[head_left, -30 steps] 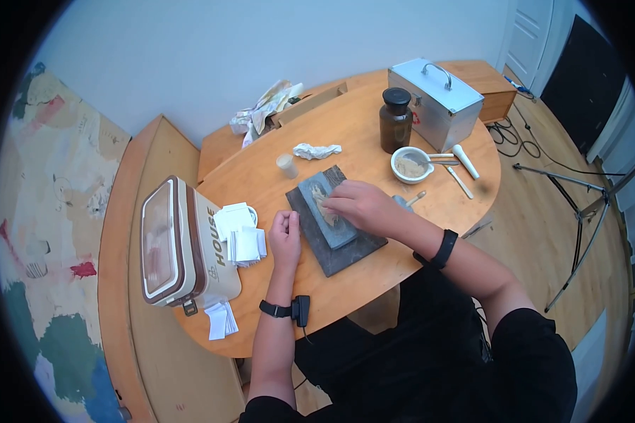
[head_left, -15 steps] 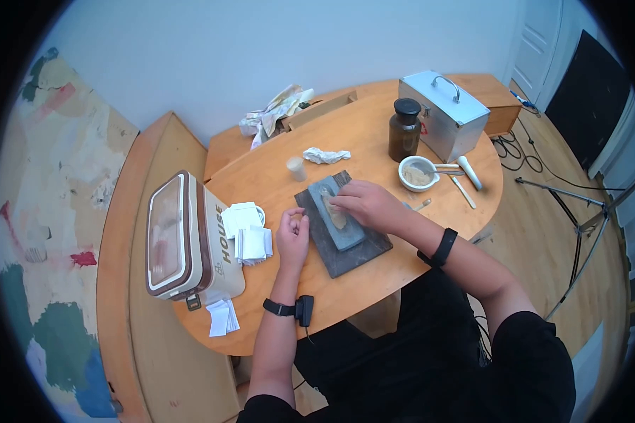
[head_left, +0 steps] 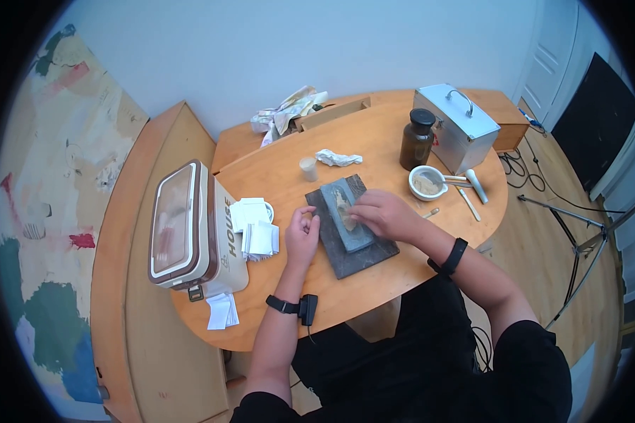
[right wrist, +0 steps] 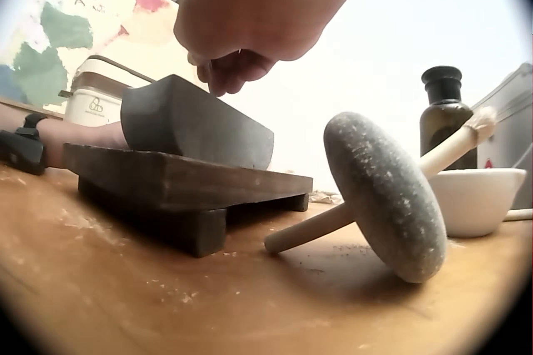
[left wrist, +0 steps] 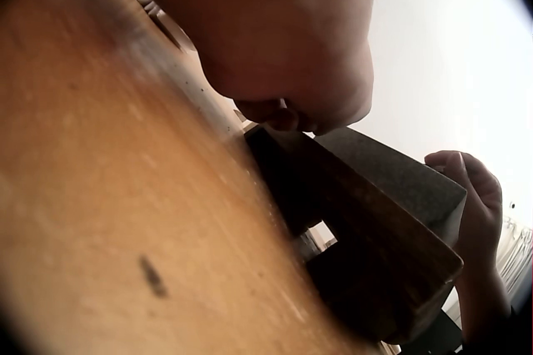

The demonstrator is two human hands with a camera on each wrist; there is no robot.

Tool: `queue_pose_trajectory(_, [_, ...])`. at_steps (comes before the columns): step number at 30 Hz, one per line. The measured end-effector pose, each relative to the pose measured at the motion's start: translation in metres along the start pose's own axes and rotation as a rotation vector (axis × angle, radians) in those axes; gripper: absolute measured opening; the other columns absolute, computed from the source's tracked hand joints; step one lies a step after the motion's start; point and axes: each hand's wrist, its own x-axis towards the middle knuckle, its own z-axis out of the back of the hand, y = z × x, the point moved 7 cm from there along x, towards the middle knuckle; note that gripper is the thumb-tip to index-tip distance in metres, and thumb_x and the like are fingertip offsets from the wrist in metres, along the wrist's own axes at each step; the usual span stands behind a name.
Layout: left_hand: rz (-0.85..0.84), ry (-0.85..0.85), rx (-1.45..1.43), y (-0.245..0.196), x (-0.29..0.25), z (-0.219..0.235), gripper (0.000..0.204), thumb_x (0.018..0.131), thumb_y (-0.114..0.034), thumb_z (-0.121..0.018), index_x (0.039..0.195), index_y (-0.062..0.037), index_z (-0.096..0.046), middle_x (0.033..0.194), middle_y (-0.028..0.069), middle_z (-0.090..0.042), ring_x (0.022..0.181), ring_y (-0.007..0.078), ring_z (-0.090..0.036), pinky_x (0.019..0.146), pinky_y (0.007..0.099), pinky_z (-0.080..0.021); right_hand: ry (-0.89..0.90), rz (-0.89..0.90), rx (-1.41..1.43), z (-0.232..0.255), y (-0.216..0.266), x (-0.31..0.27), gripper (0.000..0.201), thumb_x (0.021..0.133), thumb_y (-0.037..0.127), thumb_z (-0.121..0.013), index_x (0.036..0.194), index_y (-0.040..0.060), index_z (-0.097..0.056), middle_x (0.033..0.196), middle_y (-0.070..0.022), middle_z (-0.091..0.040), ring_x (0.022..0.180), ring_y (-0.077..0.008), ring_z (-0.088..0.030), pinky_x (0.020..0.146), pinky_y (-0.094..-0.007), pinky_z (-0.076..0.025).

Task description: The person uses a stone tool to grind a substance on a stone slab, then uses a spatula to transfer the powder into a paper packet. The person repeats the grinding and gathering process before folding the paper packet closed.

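Reaching over one block (head_left: 357, 242): one right hand (head_left: 386, 214).

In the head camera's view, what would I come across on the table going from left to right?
Cream and brown container → stacked white papers → small cup → crumpled white tissue → dark bottle → silver case.

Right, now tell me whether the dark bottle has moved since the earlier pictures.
No. The dark bottle stands in the same place beside the silver case, at its left; both have shifted together in the head view, so the camera moved.
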Motion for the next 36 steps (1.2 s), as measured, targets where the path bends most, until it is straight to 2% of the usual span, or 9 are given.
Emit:
queue_pose_trajectory(10, [0.02, 0.021, 0.029, -0.01, -0.001, -0.001, 0.02, 0.099, -0.009, -0.067, 0.118, -0.0049, -0.063, 0.063, -0.0064, -0.047, 0.058, 0.0028, -0.041, 0.054, 0.0235, -0.033, 0.095, 0.039, -0.044, -0.001, 0.0, 0.006, 0.018, 0.085, 0.009, -0.075, 0.102, 0.0039, -0.071, 0.091, -0.0099, -0.068, 0.084, -0.0286, -0.067, 0.073, -0.0391, -0.055])
queue_pose_trajectory(12, [0.008, 0.03, 0.056, -0.009, 0.001, -0.003, 0.02, 0.099, -0.009, -0.067, 0.118, -0.005, -0.063, 0.063, -0.0062, -0.047, 0.058, 0.0029, -0.042, 0.054, 0.0235, -0.033, -0.005, 0.053, -0.091, 0.007, 0.0, 0.012, 0.018, 0.085, 0.009, -0.075, 0.102, 0.0035, -0.071, 0.09, -0.01, -0.068, 0.083, -0.0288, -0.067, 0.073, -0.0394, -0.055])
queue_pose_trajectory(18, [-0.025, -0.027, 0.048, -0.009, 0.001, 0.003, 0.019, 0.097, -0.01, -0.067, 0.116, -0.0059, -0.064, 0.059, -0.0008, -0.05, 0.053, 0.0083, -0.046, 0.052, 0.0284, -0.036, 0.068, 0.034, -0.056, 0.001, 0.004, 0.01, 0.017, 0.082, 0.007, -0.071, 0.098, 0.0032, -0.07, 0.087, -0.0096, -0.066, 0.083, -0.0289, -0.067, 0.072, -0.0398, -0.055])
queue_pose_trajectory(22, [-0.022, -0.011, 0.054, -0.007, 0.002, 0.002, 0.018, 0.098, -0.008, -0.067, 0.116, -0.0043, -0.064, 0.062, -0.0059, -0.048, 0.057, 0.0031, -0.043, 0.053, 0.0233, -0.034, -0.022, 0.044, -0.068, 0.008, 0.0, 0.015, 0.014, 0.083, 0.007, -0.071, 0.097, 0.0036, -0.071, 0.085, -0.0099, -0.066, 0.083, -0.0296, -0.066, 0.072, -0.0401, -0.054])
queue_pose_trajectory(24, [-0.022, -0.038, 0.042, -0.012, 0.002, 0.008, 0.017, 0.098, -0.008, -0.067, 0.115, -0.0042, -0.065, 0.062, -0.0059, -0.048, 0.057, 0.003, -0.043, 0.053, 0.0233, -0.034, 0.155, -0.006, -0.039, 0.0, -0.004, 0.012, 0.017, 0.084, 0.005, -0.075, 0.101, 0.0026, -0.072, 0.093, -0.0115, -0.07, 0.084, -0.031, -0.068, 0.074, -0.0404, -0.056])
queue_pose_trajectory(27, [-0.197, -0.125, 0.096, -0.04, -0.003, 0.017, 0.014, 0.099, -0.007, -0.067, 0.113, -0.0036, -0.067, 0.063, -0.0059, -0.049, 0.058, 0.0022, -0.044, 0.052, 0.0229, -0.035, 0.144, -0.024, -0.021, 0.006, 0.002, 0.012, 0.018, 0.084, 0.004, -0.075, 0.101, 0.0023, -0.072, 0.094, -0.0125, -0.071, 0.084, -0.0313, -0.068, 0.074, -0.0409, -0.056])
queue_pose_trajectory(29, [-0.282, -0.232, 0.07, -0.062, -0.008, 0.024, 0.011, 0.1, -0.008, -0.066, 0.108, -0.0044, -0.07, 0.065, -0.0002, -0.057, 0.056, 0.0065, -0.053, 0.052, 0.026, -0.043, 0.076, -0.024, -0.013, 0.006, 0.001, 0.011, 0.018, 0.084, 0.004, -0.075, 0.102, 0.0025, -0.072, 0.094, -0.013, -0.071, 0.084, -0.0315, -0.068, 0.074, -0.0412, -0.056])
queue_pose_trajectory(35, [-0.228, -0.18, -0.017, -0.116, -0.059, 0.034, 0.015, 0.098, -0.008, -0.067, 0.113, -0.006, -0.07, 0.08, 0.0036, -0.069, 0.065, 0.0069, -0.061, 0.057, 0.0238, -0.048, 0.06, -0.1, 0.046, 0.012, 0.005, 0.015, 0.014, 0.087, 0.005, -0.074, 0.1, 0.0027, -0.072, 0.091, -0.0143, -0.07, 0.083, -0.0338, -0.068, 0.074, -0.0424, -0.056])
queue_pose_trajectory(36, [-0.249, -0.172, 0.021, -0.123, -0.07, 0.04, 0.016, 0.098, -0.007, -0.069, 0.114, -0.005, -0.07, 0.079, -0.0027, -0.065, 0.065, 0.0025, -0.055, 0.056, 0.0196, -0.043, 0.035, -0.093, 0.039, 0.012, 0.006, 0.017, 0.013, 0.087, 0.004, -0.074, 0.1, 0.0022, -0.072, 0.091, -0.0146, -0.07, 0.083, -0.0341, -0.068, 0.074, -0.0425, -0.056])
